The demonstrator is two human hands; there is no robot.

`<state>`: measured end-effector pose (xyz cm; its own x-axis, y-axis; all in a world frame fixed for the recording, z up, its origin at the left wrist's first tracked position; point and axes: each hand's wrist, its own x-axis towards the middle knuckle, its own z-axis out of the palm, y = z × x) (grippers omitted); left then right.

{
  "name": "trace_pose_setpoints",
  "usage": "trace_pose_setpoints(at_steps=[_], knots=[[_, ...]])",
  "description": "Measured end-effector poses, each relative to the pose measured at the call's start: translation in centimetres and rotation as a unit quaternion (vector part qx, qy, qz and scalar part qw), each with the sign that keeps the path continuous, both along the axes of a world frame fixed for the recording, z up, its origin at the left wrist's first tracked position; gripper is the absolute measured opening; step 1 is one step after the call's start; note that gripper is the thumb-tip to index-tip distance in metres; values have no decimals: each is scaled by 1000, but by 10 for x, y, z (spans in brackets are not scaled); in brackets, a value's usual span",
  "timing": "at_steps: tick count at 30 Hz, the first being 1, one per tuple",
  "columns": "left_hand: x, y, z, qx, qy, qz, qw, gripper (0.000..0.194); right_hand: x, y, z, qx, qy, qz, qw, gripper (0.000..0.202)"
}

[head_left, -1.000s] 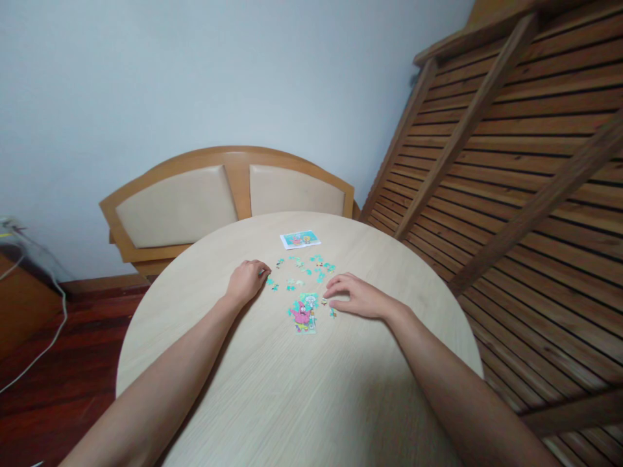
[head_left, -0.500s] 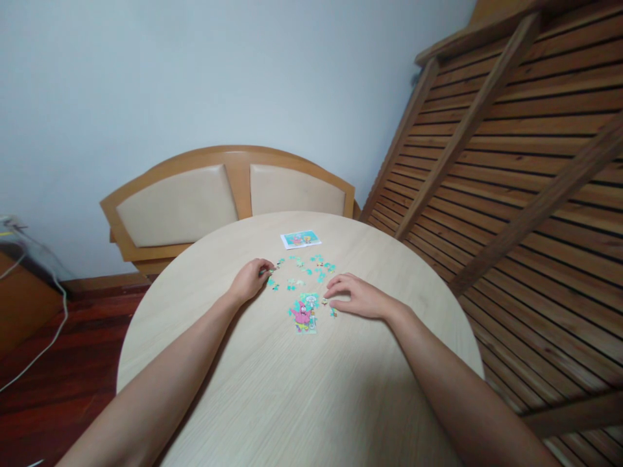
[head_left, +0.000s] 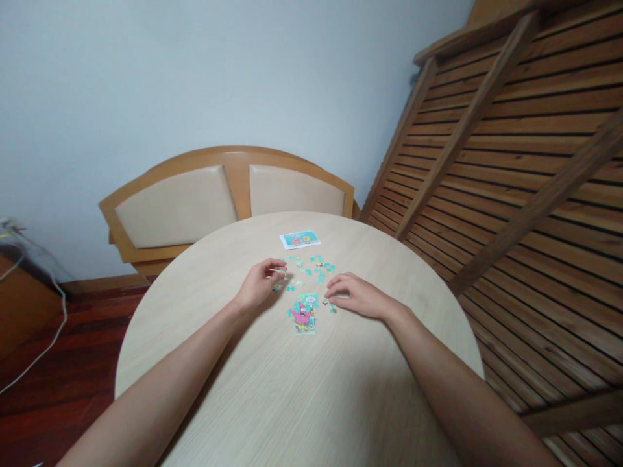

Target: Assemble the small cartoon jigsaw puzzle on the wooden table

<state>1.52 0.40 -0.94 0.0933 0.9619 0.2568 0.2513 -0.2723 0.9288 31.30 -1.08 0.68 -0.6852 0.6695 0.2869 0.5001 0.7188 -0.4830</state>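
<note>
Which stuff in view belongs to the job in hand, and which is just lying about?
In the job:
- left hand and right hand
- loose jigsaw pieces
- partly assembled jigsaw
- printed picture sheet, likely the reference
- round table, as work surface

Just around:
- padded headboard
- slatted wooden panel
- white cord

Dim lt, soft shadow on tbl (head_left: 272, 395), edges stretched.

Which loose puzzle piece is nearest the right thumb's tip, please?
The small yellowish piece, between right hand and joined section; its teal neighbour sits lower in view.
</note>
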Motion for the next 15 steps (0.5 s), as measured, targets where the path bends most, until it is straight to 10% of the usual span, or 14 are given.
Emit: trace_pose_setpoints(at_steps=[15], knots=[[48,-31,5,-89,-194,-125,969,48,-43,-24,14,-82,158,-43,983,19]])
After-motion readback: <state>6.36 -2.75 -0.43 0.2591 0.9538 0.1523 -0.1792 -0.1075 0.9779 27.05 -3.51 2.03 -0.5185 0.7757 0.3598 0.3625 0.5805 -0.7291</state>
